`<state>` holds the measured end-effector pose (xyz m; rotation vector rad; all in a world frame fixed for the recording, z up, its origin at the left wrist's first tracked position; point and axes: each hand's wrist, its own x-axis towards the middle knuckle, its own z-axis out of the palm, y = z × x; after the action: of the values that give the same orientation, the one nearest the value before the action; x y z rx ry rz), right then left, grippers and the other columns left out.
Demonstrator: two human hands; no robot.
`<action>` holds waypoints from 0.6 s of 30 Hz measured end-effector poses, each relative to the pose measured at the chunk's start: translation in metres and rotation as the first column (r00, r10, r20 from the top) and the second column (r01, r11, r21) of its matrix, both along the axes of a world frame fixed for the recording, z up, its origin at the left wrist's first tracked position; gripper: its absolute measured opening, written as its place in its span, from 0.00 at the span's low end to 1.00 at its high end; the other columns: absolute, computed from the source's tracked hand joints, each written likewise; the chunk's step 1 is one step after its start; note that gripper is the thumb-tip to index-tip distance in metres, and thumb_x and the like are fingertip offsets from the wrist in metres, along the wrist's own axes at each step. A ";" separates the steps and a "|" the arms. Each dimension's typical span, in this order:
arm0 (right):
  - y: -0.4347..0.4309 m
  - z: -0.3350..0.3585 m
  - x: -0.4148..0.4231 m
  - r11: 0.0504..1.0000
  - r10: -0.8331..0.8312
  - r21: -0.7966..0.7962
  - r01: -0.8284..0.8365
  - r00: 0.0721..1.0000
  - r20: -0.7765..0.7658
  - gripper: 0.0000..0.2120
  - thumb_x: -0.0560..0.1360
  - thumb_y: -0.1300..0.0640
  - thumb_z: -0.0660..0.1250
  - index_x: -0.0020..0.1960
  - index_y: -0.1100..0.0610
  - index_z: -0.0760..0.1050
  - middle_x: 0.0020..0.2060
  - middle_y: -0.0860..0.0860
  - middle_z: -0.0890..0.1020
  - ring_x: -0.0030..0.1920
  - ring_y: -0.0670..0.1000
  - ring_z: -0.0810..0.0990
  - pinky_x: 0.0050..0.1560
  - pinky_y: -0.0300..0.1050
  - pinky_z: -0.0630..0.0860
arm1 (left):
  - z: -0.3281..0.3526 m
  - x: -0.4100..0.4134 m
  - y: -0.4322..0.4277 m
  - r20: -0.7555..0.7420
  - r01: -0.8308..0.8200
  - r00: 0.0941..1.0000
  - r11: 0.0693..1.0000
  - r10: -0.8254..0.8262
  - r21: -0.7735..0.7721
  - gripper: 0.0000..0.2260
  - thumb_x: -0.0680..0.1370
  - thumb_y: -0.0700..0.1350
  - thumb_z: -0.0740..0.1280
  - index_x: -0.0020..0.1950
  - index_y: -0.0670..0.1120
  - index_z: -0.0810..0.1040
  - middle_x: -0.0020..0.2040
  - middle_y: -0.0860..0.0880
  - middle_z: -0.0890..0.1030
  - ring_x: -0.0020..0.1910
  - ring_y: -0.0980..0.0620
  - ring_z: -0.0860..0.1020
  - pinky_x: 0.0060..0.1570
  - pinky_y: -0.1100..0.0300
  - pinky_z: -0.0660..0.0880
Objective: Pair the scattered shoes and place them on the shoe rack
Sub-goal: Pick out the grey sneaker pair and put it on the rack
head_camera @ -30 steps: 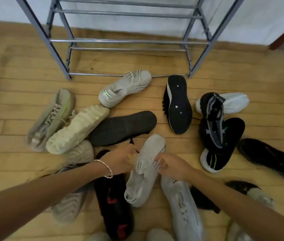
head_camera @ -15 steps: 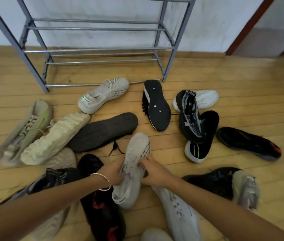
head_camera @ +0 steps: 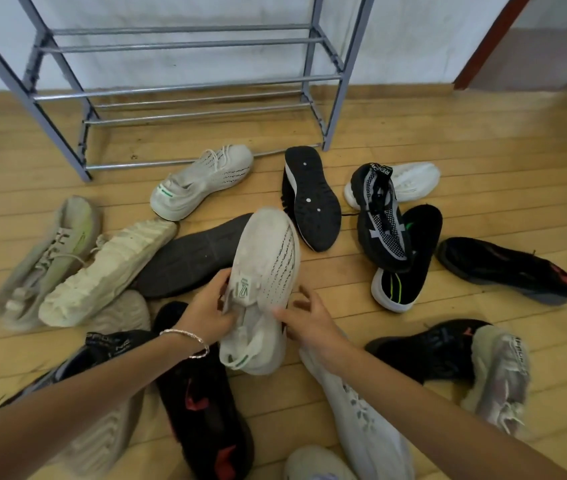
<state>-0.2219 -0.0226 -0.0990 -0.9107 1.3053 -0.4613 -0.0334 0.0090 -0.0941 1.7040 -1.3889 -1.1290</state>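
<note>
Left wrist: thin silver-coloured bracelet, one slim, finely segmented band.
Forearms: both uncovered up to the frame edge.
Hands: left hand and right hand, both bare.

The one view comes from a wide-angle camera worn on the person's head, facing forward and steeply down at the wooden floor from close above the scattered shoes. Both forearms reach in from the bottom corners (the lens bows straight lines near the edges), converging toward mid-frame. The shoe rack and the white wall behind it lie farther off, across the top of the view.
</note>
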 end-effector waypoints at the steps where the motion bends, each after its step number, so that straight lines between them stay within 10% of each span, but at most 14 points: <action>1: -0.002 0.005 0.000 0.997 -0.036 0.075 0.030 0.997 0.074 0.35 0.69 0.51 0.74 0.71 0.54 0.63 0.62 0.50 0.75 0.59 0.51 0.77 0.57 0.47 0.78 | 0.006 -0.004 -0.004 -0.010 0.001 1.000 1.000 -0.001 -0.027 0.24 0.72 0.35 0.68 0.62 0.56 0.68 0.53 0.57 0.79 0.52 0.64 0.77 0.50 0.63 0.75; 4: -0.010 0.019 -0.013 0.999 -0.040 -0.005 0.041 0.996 0.084 0.18 0.75 0.57 0.68 0.63 0.59 0.72 0.53 0.51 0.82 0.51 0.49 0.81 0.44 0.36 0.80 | 0.023 -0.017 -0.016 -0.032 0.052 0.998 0.997 -0.054 -0.063 0.27 0.71 0.37 0.70 0.67 0.50 0.67 0.55 0.53 0.78 0.53 0.56 0.77 0.50 0.61 0.77; 8: -0.028 0.037 -0.056 0.986 -0.069 -0.152 0.069 0.998 0.005 0.11 0.77 0.61 0.64 0.59 0.55 0.74 0.50 0.49 0.82 0.51 0.49 0.82 0.51 0.43 0.81 | 0.042 -0.039 -0.022 -0.179 0.217 0.962 0.976 -0.209 0.031 0.24 0.72 0.54 0.69 0.66 0.59 0.65 0.56 0.55 0.77 0.51 0.55 0.79 0.47 0.59 0.79; 11: -0.041 0.050 -0.093 0.970 -0.084 -0.237 0.057 0.991 -0.103 0.15 0.78 0.60 0.64 0.64 0.59 0.73 0.54 0.52 0.81 0.54 0.51 0.80 0.52 0.44 0.79 | 0.033 -0.052 -0.020 0.015 0.382 0.923 0.921 -0.384 0.075 0.20 0.74 0.58 0.65 0.65 0.59 0.67 0.58 0.55 0.76 0.55 0.60 0.76 0.52 0.66 0.75; 18: -0.051 0.056 -0.136 0.957 -0.129 -0.279 0.077 0.976 -0.173 0.17 0.77 0.60 0.65 0.65 0.61 0.73 0.59 0.56 0.80 0.58 0.55 0.79 0.56 0.51 0.78 | 0.008 -0.078 -0.035 0.526 0.804 0.441 0.580 -0.727 0.127 0.35 0.71 0.49 0.69 0.74 0.50 0.58 0.71 0.49 0.65 0.68 0.50 0.65 0.62 0.59 0.67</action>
<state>-0.3582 -0.0737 -0.0426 -1.1392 1.4929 -0.6602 -0.1118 -0.0263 -0.0864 1.2856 -2.7422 -0.9474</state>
